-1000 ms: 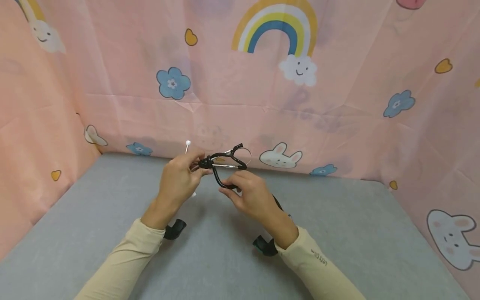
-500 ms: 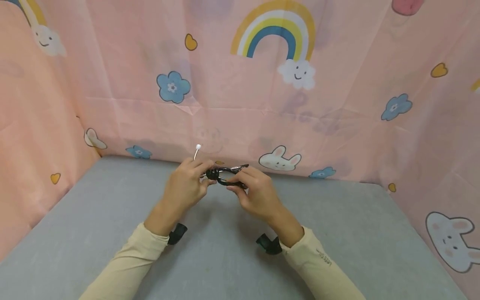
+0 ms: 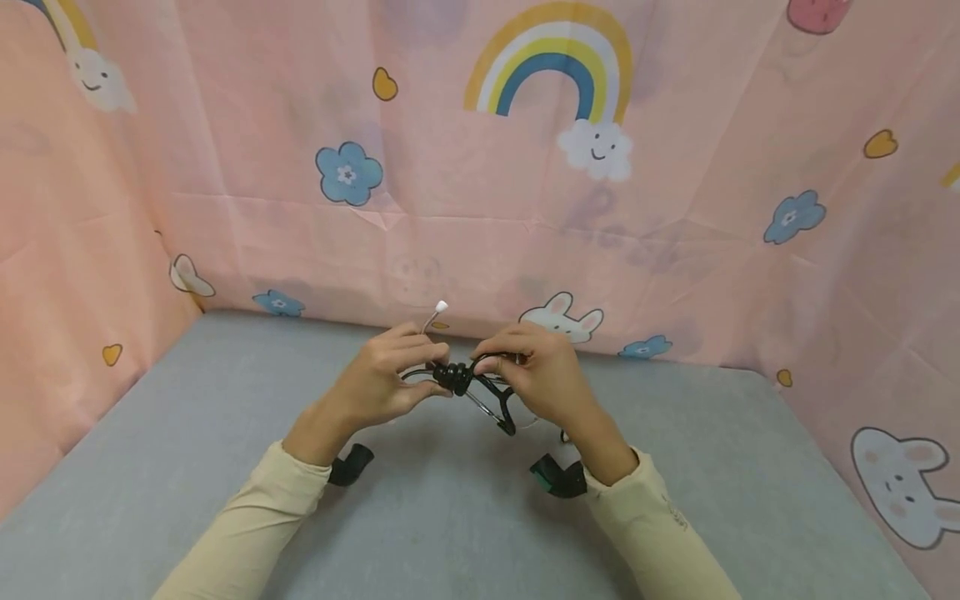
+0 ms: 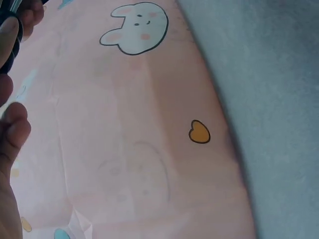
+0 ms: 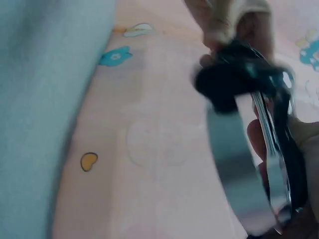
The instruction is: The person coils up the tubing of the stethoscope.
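A stethoscope with black tubing wound in a tight coil is held between the two hands above the table. My left hand pinches it at the coil's left side, thumb below and fingers above. One white ear tip on a thin metal tube sticks up behind those fingers. My right hand pinches a length of black tubing just right of the coil. Below it the forked black end slants down toward me. In the right wrist view a shiny metal band hangs close, blurred. The palms hide part of the stethoscope.
A grey cloth-topped table lies under the hands. Pink printed curtain stands behind it and along both sides. Black wrist mounts hang under both cuffs.
The stethoscope's coil has moved right and slightly down with the left hand. The right hand has shifted right, its grip now on upper tubing, and the forked end has swung down toward me.
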`<state>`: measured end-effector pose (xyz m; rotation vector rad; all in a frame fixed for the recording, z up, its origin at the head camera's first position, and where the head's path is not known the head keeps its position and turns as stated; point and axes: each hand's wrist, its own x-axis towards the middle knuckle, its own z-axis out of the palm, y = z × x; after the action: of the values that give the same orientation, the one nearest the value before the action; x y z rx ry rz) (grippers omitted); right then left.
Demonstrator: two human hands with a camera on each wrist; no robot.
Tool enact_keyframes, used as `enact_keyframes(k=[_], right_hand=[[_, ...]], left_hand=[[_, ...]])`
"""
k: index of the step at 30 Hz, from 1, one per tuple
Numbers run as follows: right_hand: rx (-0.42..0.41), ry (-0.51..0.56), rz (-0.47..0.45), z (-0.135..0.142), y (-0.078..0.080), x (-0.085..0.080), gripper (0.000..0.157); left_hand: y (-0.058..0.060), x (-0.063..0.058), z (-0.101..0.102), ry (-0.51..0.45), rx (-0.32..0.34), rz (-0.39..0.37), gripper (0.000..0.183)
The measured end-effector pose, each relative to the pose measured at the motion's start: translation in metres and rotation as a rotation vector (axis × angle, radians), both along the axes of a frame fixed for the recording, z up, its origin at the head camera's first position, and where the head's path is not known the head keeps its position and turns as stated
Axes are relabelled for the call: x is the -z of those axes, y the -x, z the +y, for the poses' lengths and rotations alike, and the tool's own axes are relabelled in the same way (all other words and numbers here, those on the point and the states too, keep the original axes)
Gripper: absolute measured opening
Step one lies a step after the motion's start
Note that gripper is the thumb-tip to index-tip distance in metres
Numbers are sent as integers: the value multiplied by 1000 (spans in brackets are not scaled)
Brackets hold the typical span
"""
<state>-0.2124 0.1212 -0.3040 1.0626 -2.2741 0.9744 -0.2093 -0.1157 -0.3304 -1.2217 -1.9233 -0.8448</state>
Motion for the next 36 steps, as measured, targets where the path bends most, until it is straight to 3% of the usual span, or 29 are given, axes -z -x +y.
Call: enact_keyframes(k=[5,9,17,22,26,32,36], right_hand=[[-78,-41,-233,15,3,-6,13],[-122,-84,-283,20,6,-3,13],[-12,164,-435,8,7,3,11],[44,297,-461,0,3,3,13],[44,337,-497,-7,0,2,16],[-18,279,-604,-1,8,5,25],[35,227,-620,5,16,9,27]], left_hand=[[-3,-2,3,39,78,-25,31],[-5,1,6,27,118,-64,32],[-6,4,10,-99,93,-22,37],[-10,1,10,8,-11,23,46],[-11,-2,6,97,-120,91,53],[-11,-2,5,97,-166,98,50],[-8,-4,4,42,-187,78,50]])
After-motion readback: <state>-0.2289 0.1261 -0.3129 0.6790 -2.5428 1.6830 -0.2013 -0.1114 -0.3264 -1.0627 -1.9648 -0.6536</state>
